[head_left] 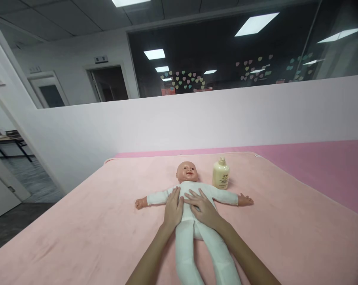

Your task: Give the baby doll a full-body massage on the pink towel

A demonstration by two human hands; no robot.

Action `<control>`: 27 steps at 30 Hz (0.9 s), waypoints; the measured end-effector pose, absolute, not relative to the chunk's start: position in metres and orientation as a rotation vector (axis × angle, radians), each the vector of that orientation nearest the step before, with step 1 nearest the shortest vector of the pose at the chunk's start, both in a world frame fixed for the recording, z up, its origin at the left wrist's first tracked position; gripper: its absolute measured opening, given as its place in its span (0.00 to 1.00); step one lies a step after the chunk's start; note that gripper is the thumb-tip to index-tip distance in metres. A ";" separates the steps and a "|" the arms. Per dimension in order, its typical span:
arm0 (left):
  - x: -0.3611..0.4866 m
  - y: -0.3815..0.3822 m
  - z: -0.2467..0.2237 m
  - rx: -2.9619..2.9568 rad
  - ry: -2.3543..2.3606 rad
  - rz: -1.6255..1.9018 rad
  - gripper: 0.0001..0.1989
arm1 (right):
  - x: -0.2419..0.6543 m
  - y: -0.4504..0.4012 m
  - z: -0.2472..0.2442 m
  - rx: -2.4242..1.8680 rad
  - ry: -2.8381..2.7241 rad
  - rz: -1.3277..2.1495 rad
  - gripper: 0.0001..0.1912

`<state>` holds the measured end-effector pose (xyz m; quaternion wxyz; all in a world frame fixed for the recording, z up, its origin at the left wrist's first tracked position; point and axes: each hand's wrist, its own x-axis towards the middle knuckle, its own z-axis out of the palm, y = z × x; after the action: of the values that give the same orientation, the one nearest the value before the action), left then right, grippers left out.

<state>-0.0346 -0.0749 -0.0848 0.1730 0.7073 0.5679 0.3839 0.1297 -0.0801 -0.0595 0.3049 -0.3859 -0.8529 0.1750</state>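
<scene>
A baby doll (189,227) with a pale cloth body lies on its back on a pink blanket (107,221), its arms stretched out sideways. My left hand (173,208) rests flat along the side of the doll's torso, fingers pointing toward its shoulder. Across the chest and belly lies my right hand (203,208), its fingers spread on the cloth. Neither hand grips anything. Beside the doll's head, to the right, stands a pale yellow pump bottle (220,174), apart from both hands.
Behind the blanket rises a low white wall (196,122) with a dark window (214,51) above it, dotted with heart stickers. A pink surface (324,170) extends to the right. At far left, a doorway shows a table (6,140) in another room.
</scene>
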 end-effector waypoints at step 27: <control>-0.018 -0.099 -0.044 2.368 1.171 0.670 0.21 | 0.142 -0.064 -0.077 -1.249 -1.244 0.744 0.29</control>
<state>-0.0183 -0.0991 -0.0440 0.2065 0.8501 0.4205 0.2404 0.1416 -0.0638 -0.0774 0.5761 -0.5333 -0.5315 0.3179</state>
